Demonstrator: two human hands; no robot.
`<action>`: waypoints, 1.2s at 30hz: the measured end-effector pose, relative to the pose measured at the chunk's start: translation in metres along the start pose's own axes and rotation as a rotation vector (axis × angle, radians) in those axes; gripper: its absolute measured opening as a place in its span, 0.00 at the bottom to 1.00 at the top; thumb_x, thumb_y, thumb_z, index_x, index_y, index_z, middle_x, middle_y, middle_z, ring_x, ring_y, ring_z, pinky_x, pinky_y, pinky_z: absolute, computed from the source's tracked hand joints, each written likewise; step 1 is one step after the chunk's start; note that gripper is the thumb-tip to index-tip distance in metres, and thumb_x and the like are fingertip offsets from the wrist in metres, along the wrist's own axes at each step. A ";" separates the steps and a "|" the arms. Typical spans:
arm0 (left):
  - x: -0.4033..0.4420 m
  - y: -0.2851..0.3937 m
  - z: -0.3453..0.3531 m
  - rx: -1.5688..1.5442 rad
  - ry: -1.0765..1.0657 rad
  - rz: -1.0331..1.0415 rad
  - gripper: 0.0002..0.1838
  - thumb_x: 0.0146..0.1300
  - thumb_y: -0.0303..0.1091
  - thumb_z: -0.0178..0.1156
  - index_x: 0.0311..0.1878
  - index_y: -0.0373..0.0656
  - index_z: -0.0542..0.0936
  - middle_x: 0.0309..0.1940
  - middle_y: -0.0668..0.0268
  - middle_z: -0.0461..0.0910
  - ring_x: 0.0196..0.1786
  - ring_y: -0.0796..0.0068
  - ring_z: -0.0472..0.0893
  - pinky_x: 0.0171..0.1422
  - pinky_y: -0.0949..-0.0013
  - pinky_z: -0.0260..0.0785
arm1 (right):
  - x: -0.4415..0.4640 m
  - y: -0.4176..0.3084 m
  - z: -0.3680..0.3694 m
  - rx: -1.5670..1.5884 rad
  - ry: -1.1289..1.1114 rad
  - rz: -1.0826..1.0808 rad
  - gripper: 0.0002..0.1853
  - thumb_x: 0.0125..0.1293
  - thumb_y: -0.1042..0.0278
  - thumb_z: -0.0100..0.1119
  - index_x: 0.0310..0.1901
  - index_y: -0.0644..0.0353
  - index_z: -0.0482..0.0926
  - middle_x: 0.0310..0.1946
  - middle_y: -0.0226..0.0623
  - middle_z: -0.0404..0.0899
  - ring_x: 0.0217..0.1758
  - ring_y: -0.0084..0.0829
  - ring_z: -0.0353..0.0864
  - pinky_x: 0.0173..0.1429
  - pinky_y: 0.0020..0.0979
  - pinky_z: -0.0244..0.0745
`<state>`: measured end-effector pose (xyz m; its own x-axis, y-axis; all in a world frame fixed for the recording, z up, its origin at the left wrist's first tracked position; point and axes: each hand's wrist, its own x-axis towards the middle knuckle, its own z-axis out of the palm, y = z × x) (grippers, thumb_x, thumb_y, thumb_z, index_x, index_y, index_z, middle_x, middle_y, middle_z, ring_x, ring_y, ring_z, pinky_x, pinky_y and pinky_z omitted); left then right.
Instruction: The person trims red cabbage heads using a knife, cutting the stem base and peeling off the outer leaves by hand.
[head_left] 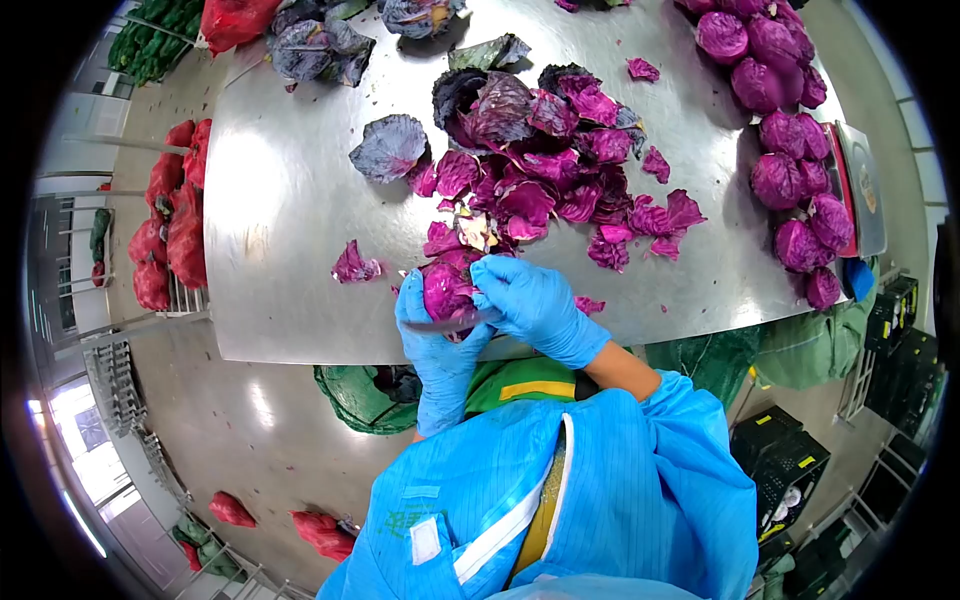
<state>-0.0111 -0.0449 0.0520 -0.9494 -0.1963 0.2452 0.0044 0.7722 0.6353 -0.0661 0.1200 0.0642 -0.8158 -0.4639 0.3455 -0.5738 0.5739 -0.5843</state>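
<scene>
I saw the blue-gloved left hand (438, 350), fingers half-curled around a round purple cabbage (446, 286); the blue-gloved right hand (535, 308) had its fingers closed on a thin metal knife (444, 325) (partly hidden from me). Beyond the fingers, loose purple leaves (528, 200) lay heaped on a shiny metal table (285, 270).

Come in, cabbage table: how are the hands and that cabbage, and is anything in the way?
Left hand cradling purple cabbage. Right hand gripping knife at cabbage's near side. Loose leaves heaped just beyond.
</scene>
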 end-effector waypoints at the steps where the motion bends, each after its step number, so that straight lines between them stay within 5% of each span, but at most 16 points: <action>1: 0.002 0.003 -0.003 0.050 0.010 0.041 0.58 0.35 0.50 0.81 0.69 0.37 0.60 0.61 0.47 0.65 0.64 0.49 0.68 0.66 0.52 0.65 | -0.001 0.001 0.003 -0.033 0.051 -0.067 0.19 0.61 0.54 0.59 0.49 0.57 0.75 0.46 0.35 0.75 0.38 0.35 0.81 0.36 0.37 0.77; 2: 0.003 0.006 -0.006 0.097 0.018 0.083 0.58 0.34 0.49 0.81 0.68 0.37 0.61 0.61 0.47 0.65 0.64 0.50 0.68 0.66 0.52 0.65 | -0.002 0.003 0.006 -0.068 0.102 -0.131 0.16 0.61 0.58 0.59 0.47 0.55 0.76 0.45 0.34 0.75 0.37 0.33 0.80 0.35 0.35 0.76; 5: 0.008 0.008 -0.006 -0.407 -0.218 -0.311 0.58 0.34 0.48 0.82 0.67 0.35 0.61 0.62 0.49 0.64 0.64 0.54 0.68 0.65 0.55 0.65 | 0.000 0.011 -0.001 -0.099 0.184 -0.185 0.09 0.60 0.63 0.60 0.41 0.52 0.76 0.44 0.34 0.74 0.34 0.30 0.78 0.34 0.32 0.75; 6: -0.012 -0.005 0.006 -0.301 -0.004 -0.228 0.58 0.33 0.44 0.83 0.68 0.37 0.60 0.64 0.52 0.62 0.65 0.58 0.67 0.66 0.59 0.66 | 0.002 0.017 -0.004 -0.094 0.201 -0.178 0.08 0.59 0.64 0.60 0.40 0.51 0.77 0.44 0.34 0.75 0.34 0.30 0.78 0.34 0.31 0.74; 9: -0.011 -0.002 0.002 -0.543 0.003 -0.304 0.60 0.32 0.40 0.83 0.70 0.39 0.57 0.65 0.54 0.60 0.65 0.61 0.67 0.68 0.61 0.65 | 0.002 0.063 0.003 -0.083 0.299 -0.132 0.07 0.59 0.66 0.61 0.38 0.53 0.75 0.44 0.35 0.74 0.34 0.32 0.78 0.34 0.34 0.75; 11: -0.013 -0.005 -0.006 -0.675 -0.008 -0.405 0.61 0.33 0.37 0.83 0.71 0.42 0.54 0.65 0.55 0.60 0.66 0.61 0.66 0.70 0.59 0.64 | -0.008 0.106 0.001 -0.208 0.225 0.315 0.12 0.60 0.67 0.61 0.45 0.57 0.76 0.42 0.39 0.74 0.36 0.38 0.78 0.38 0.37 0.76; 13: -0.019 -0.017 -0.008 -0.753 -0.006 -0.383 0.62 0.34 0.37 0.83 0.71 0.42 0.53 0.65 0.55 0.60 0.66 0.61 0.67 0.70 0.58 0.64 | 0.002 0.096 -0.021 -0.137 0.326 0.409 0.19 0.62 0.67 0.60 0.54 0.62 0.74 0.43 0.44 0.74 0.40 0.42 0.78 0.42 0.39 0.77; 14: -0.019 -0.018 -0.007 -0.672 -0.017 -0.329 0.62 0.33 0.36 0.83 0.71 0.41 0.53 0.65 0.54 0.60 0.66 0.60 0.67 0.70 0.58 0.64 | 0.006 0.082 -0.029 -0.053 0.276 0.438 0.32 0.60 0.54 0.65 0.60 0.67 0.70 0.45 0.48 0.74 0.44 0.45 0.79 0.46 0.40 0.77; 19: -0.013 -0.005 -0.003 -0.403 -0.056 -0.183 0.63 0.32 0.34 0.83 0.72 0.38 0.53 0.66 0.53 0.59 0.66 0.60 0.67 0.70 0.61 0.63 | 0.009 0.003 -0.017 0.169 -0.094 0.459 0.56 0.44 0.30 0.70 0.63 0.71 0.65 0.55 0.57 0.72 0.57 0.53 0.75 0.61 0.43 0.71; 20: -0.011 0.001 -0.005 -0.462 -0.059 -0.257 0.63 0.32 0.34 0.84 0.72 0.38 0.53 0.67 0.53 0.59 0.67 0.60 0.66 0.70 0.61 0.63 | 0.012 -0.005 -0.022 0.252 -0.224 0.558 0.55 0.46 0.31 0.70 0.65 0.71 0.64 0.58 0.59 0.70 0.60 0.53 0.73 0.64 0.43 0.69; 24: -0.017 -0.010 -0.006 -0.671 -0.073 -0.372 0.65 0.32 0.34 0.84 0.72 0.39 0.51 0.67 0.54 0.59 0.67 0.61 0.65 0.70 0.61 0.64 | -0.016 -0.005 -0.010 0.521 0.014 0.621 0.46 0.50 0.40 0.72 0.61 0.70 0.69 0.53 0.53 0.75 0.56 0.47 0.76 0.59 0.40 0.72; 27: -0.022 -0.019 -0.005 -0.751 -0.038 -0.422 0.65 0.32 0.38 0.83 0.72 0.40 0.51 0.66 0.54 0.60 0.66 0.60 0.66 0.70 0.59 0.64 | -0.040 -0.004 -0.007 0.981 0.036 0.970 0.41 0.51 0.43 0.73 0.58 0.69 0.73 0.47 0.49 0.78 0.52 0.43 0.79 0.57 0.38 0.73; 31: -0.024 -0.031 -0.006 -0.720 -0.020 -0.439 0.62 0.34 0.42 0.82 0.70 0.38 0.53 0.65 0.53 0.62 0.65 0.59 0.67 0.70 0.59 0.64 | -0.052 -0.013 0.013 0.677 -0.024 0.721 0.35 0.51 0.46 0.74 0.53 0.66 0.76 0.45 0.45 0.80 0.47 0.38 0.81 0.54 0.36 0.74; 36: -0.015 -0.044 -0.010 -0.670 -0.059 -0.498 0.59 0.36 0.43 0.82 0.69 0.37 0.56 0.63 0.54 0.63 0.64 0.60 0.68 0.68 0.59 0.65 | -0.024 -0.014 0.027 0.619 -0.054 0.712 0.33 0.51 0.44 0.72 0.48 0.65 0.74 0.40 0.49 0.77 0.43 0.44 0.79 0.48 0.40 0.74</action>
<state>0.0060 -0.0824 0.0280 -0.9045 -0.3734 -0.2059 -0.2515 0.0774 0.9648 -0.0360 0.1046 0.0443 -0.9460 -0.1820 -0.2684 0.2114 0.2816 -0.9360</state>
